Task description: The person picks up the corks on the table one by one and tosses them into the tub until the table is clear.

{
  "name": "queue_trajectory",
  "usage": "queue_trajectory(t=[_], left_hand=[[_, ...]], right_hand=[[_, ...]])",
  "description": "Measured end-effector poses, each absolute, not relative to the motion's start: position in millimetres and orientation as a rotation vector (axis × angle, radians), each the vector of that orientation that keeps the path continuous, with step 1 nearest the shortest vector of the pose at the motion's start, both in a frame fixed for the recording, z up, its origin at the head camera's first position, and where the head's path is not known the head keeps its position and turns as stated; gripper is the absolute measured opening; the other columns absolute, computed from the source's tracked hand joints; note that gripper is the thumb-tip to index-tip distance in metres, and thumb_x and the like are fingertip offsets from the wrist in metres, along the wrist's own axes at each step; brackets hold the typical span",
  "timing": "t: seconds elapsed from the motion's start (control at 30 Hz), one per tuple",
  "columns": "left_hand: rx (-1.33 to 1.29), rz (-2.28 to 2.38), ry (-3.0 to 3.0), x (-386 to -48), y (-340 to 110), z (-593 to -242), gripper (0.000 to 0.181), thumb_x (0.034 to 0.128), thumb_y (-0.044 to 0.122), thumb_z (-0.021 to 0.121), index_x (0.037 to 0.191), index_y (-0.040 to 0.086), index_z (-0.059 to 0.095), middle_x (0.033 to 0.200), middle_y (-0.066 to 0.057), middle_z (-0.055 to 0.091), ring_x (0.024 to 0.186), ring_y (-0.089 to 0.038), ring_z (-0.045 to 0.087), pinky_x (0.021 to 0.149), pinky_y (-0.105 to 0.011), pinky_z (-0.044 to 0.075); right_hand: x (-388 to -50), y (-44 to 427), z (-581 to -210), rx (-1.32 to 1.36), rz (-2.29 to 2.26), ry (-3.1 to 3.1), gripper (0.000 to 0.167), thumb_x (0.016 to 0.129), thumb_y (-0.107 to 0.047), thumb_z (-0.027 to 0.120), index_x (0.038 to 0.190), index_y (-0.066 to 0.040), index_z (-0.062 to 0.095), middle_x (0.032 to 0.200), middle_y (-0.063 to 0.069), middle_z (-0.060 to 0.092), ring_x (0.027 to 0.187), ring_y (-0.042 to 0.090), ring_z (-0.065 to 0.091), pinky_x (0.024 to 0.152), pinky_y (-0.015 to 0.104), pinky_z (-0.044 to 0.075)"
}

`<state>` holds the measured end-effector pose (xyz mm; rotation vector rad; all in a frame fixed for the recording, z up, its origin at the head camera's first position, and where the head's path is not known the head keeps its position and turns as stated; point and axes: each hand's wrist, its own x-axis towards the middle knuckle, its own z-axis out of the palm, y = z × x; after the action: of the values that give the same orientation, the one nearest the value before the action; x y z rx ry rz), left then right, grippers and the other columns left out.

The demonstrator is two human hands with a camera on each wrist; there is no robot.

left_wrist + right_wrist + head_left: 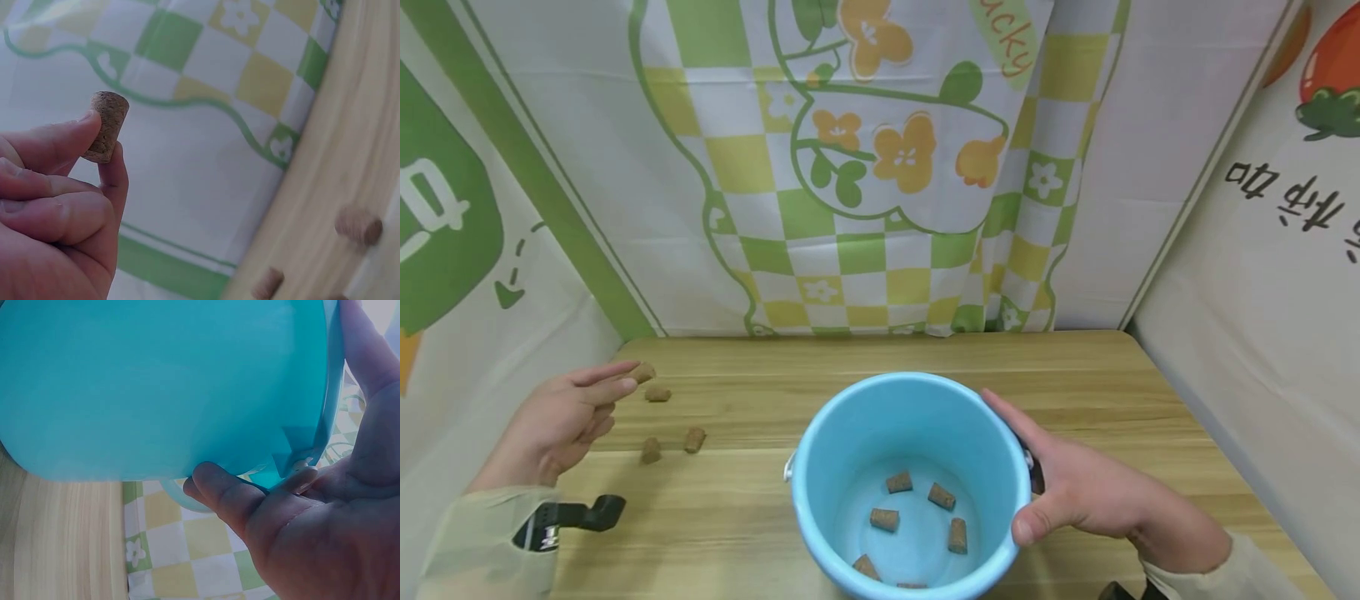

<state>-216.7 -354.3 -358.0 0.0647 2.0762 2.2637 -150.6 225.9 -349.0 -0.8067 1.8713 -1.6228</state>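
Note:
My left hand (pixel 561 417) pinches a small brown cork (pixel 107 125) between thumb and index finger, above the table's left side. Three more corks lie on the wood beneath it: one near the fingertips (pixel 658 393), and a pair closer to me, the right one (pixel 695 439) and the left one (pixel 651 451). A light blue bucket (pixel 910 417) stands upright at the front middle, with several corks (pixel 884 519) scattered on its bottom. My right hand (pixel 1093 487) grips the bucket's right side, thumb at the rim; in the right wrist view, fingers bend against the outer wall by the handle lug.
The wooden table (pixel 737 517) reaches back to a hanging checked curtain (pixel 865 250) with flower prints. Printed cloth walls rise on the left (pixel 535 275) and right (pixel 1247 292). A white handle joint (pixel 788 467) sticks out from the bucket's left side.

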Motion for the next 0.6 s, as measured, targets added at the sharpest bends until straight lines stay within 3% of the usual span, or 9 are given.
queue_trajectory(t=[0.1,0.2,0.27,0.33,0.6], left_hand=[[0.090,2.259,2.082,-215,-344,-350,0.024,0.1000,0.009,0.062,0.106,0.027,0.077,0.060,0.009,0.051,0.042,-0.014,0.018,0.047,-0.035,0.015],[0.095,2.248,2.095,-214,-336,-342,0.024,0.0993,0.008,0.063,0.106,0.026,0.077,0.073,0.008,0.062,0.040,-0.009,0.024,0.043,-0.029,0.021],[0.101,2.234,2.106,-214,-331,-338,0.024,0.0989,0.008,0.063,0.106,0.026,0.077,0.091,0.009,0.068,0.041,-0.007,0.028,0.042,-0.025,0.027],[0.108,2.214,2.127,-214,-326,-335,0.025,0.0984,0.007,0.064,0.105,0.027,0.077,0.092,0.010,0.069,0.042,-0.007,0.026,0.042,-0.023,0.029],[0.178,2.159,2.170,-215,-309,-328,0.026,0.0985,0.006,0.063,0.107,0.026,0.076,0.108,0.009,0.069,0.045,-0.010,0.021,0.043,-0.027,0.023]], right_hand=[[-150,225,-349,-0.799,-1.624,1.866,0.126,0.078,-0.024,0.089,0.160,-0.032,-0.008,0.156,0.024,0.024,0.126,0.043,0.047,0.097,0.047,0.048],[-150,225,-349,-0.800,-1.623,1.866,0.126,0.078,-0.024,0.088,0.159,-0.032,-0.008,0.156,0.023,0.023,0.127,0.043,0.047,0.097,0.047,0.047],[-150,225,-349,-0.800,-1.622,1.867,0.125,0.079,-0.025,0.088,0.159,-0.033,-0.008,0.157,0.023,0.024,0.127,0.043,0.047,0.097,0.046,0.047],[-150,225,-348,-0.799,-1.621,1.870,0.124,0.079,-0.026,0.088,0.160,-0.033,-0.007,0.157,0.022,0.024,0.127,0.043,0.046,0.098,0.046,0.047],[-150,225,-349,-0.818,-1.621,1.863,0.124,0.080,-0.026,0.087,0.160,-0.032,-0.007,0.156,0.023,0.024,0.128,0.044,0.045,0.098,0.047,0.046]])
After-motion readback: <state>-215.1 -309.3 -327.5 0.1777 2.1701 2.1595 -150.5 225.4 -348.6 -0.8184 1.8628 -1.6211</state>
